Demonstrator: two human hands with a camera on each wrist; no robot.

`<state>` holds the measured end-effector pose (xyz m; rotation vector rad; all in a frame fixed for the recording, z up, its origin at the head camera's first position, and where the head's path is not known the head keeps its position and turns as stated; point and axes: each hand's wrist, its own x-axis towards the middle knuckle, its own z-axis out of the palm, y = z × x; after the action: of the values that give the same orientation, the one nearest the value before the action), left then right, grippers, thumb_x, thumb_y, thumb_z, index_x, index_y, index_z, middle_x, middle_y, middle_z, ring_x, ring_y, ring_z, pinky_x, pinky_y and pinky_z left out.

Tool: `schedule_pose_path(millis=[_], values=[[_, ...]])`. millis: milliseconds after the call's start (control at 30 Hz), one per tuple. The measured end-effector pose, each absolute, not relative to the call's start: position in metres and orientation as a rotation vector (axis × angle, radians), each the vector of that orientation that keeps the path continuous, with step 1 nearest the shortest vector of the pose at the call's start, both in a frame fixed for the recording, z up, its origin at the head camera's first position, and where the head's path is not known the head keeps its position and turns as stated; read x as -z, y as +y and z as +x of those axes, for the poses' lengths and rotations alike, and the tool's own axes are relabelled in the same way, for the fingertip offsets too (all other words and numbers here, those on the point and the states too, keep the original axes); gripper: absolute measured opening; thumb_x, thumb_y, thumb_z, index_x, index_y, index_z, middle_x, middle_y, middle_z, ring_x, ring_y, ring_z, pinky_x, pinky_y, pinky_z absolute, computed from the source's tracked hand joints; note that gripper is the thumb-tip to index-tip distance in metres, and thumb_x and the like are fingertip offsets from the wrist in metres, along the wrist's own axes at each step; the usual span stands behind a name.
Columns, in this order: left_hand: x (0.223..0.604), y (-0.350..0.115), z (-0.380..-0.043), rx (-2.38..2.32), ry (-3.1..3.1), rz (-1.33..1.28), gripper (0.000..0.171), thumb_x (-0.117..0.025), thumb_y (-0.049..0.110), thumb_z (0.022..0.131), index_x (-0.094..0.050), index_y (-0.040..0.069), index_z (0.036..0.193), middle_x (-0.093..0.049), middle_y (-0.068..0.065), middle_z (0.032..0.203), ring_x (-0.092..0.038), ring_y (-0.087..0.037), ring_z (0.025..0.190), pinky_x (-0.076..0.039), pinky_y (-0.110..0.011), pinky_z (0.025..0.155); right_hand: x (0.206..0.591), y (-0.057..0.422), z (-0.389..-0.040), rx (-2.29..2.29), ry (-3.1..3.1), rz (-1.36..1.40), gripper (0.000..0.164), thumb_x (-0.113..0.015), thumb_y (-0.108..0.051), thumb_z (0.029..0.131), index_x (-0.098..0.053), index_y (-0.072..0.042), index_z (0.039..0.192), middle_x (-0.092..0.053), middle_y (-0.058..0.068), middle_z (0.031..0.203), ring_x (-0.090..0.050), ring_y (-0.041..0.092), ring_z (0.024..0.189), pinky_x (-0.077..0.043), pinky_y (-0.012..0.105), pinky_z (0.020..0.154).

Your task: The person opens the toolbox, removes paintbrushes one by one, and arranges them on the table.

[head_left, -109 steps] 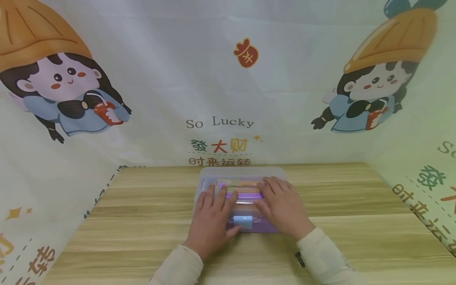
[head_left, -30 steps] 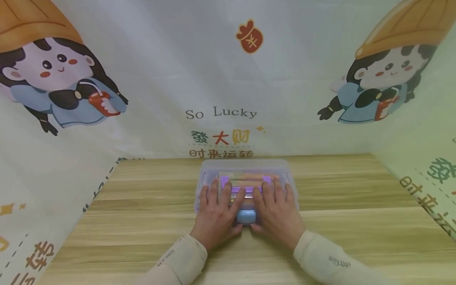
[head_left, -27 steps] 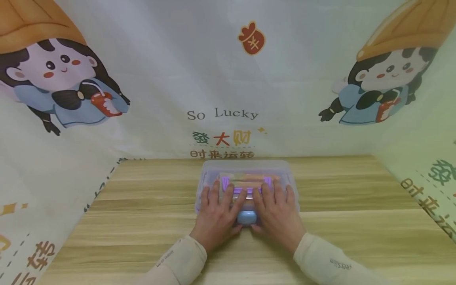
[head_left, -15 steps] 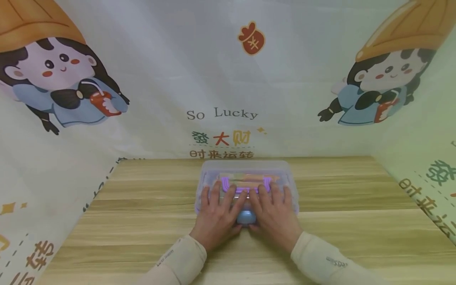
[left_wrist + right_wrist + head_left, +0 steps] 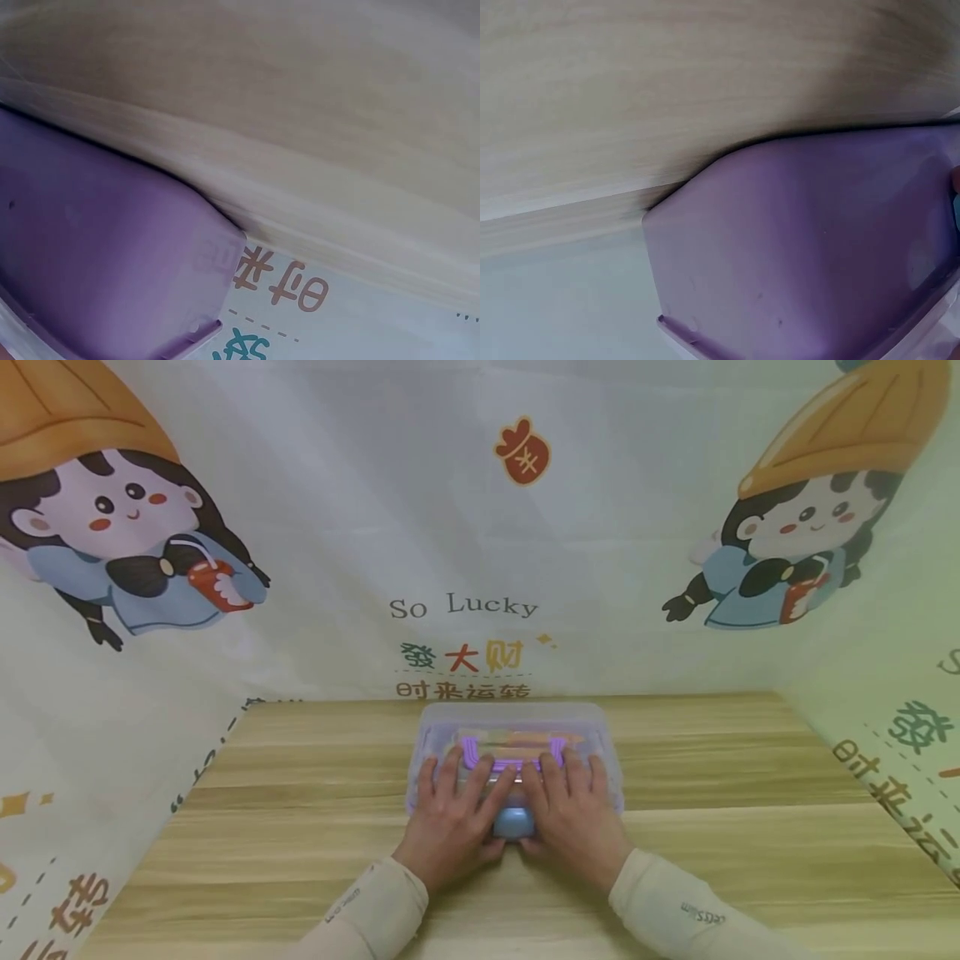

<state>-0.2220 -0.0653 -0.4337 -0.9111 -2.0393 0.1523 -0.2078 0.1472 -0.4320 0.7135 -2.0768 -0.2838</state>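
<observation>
In the head view a storage box with a clear lid, a purple base and a purple lid handle sits on the table. A blue latch is at the middle of its front edge. My left hand rests on the front left of the lid, fingers spread forward. My right hand lies likewise on the front right. Both thumbs point inward below the latch, one on each side. The left wrist view shows the purple base; the right wrist view shows the base's other side. Neither wrist view shows much of a hand.
Long green and orange items show through the lid. The wooden table extends to both sides of the box. A printed white cloth hangs behind it and along both sides.
Since the earliest frame my right hand has moved from the lid's right side to its front beside the latch, showing more of the handle. In the last second the hands have barely moved.
</observation>
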Motion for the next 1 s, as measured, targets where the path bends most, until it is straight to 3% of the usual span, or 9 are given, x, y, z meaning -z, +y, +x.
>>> schedule_pose_path(millis=[267, 467, 700, 867, 1000], values=[[0.429, -0.067, -0.22, -0.136, -2.049, -0.912, 0.09, -0.072, 0.062, 0.064, -0.055, 0.015, 0.139, -0.057, -0.015, 0.131, -0.05, -0.051, 0.12, -0.04, -0.067, 0.091, 0.425, 0.147, -0.205, 0.307, -2.099, 0.732, 0.095, -0.07, -0.069, 0.062, -0.054, -0.001, 0.127, -0.06, 0.024, 0.116, -0.056, 0.049, 0.109, -0.047, 0.063, 0.083], [0.419, -0.066, -0.217, -0.084, -2.114, -0.931, 0.094, -0.076, 0.061, 0.062, -0.054, 0.016, 0.141, -0.056, -0.015, 0.132, -0.048, -0.051, 0.122, -0.039, -0.068, 0.094, 0.414, 0.15, -0.205, 0.353, -2.139, 0.737, 0.085, -0.072, -0.056, 0.067, -0.053, -0.001, 0.129, -0.06, 0.023, 0.119, -0.057, 0.047, 0.111, -0.047, 0.062, 0.087], [0.416, -0.068, -0.216, -0.142, -2.18, -0.942, 0.096, -0.074, 0.064, 0.066, -0.049, 0.016, 0.146, -0.054, -0.015, 0.137, -0.047, -0.05, 0.124, -0.038, -0.066, 0.096, 0.412, 0.152, -0.205, 0.361, -2.197, 0.76, 0.093, -0.073, -0.062, 0.068, -0.048, -0.001, 0.133, -0.057, 0.024, 0.122, -0.055, 0.047, 0.114, -0.046, 0.062, 0.089], [0.416, -0.073, -0.214, -0.197, -2.245, -0.95, 0.101, -0.077, 0.061, 0.066, -0.042, 0.019, 0.151, -0.049, -0.013, 0.143, -0.042, -0.047, 0.131, -0.038, -0.065, 0.099, 0.411, 0.158, -0.202, 0.304, -2.273, 0.821, 0.09, -0.076, -0.054, 0.07, -0.048, -0.002, 0.138, -0.055, 0.023, 0.13, -0.051, 0.047, 0.121, -0.042, 0.064, 0.095], [0.414, -0.079, -0.206, -0.087, -2.388, -0.872, 0.102, -0.081, 0.057, 0.065, -0.04, 0.023, 0.152, -0.044, -0.014, 0.149, -0.035, -0.046, 0.137, -0.031, -0.071, 0.102, 0.406, 0.167, -0.194, 0.137, -2.374, 0.832, 0.083, -0.076, -0.047, 0.075, -0.049, -0.004, 0.14, -0.053, 0.022, 0.137, -0.046, 0.045, 0.128, -0.036, 0.068, 0.1]])
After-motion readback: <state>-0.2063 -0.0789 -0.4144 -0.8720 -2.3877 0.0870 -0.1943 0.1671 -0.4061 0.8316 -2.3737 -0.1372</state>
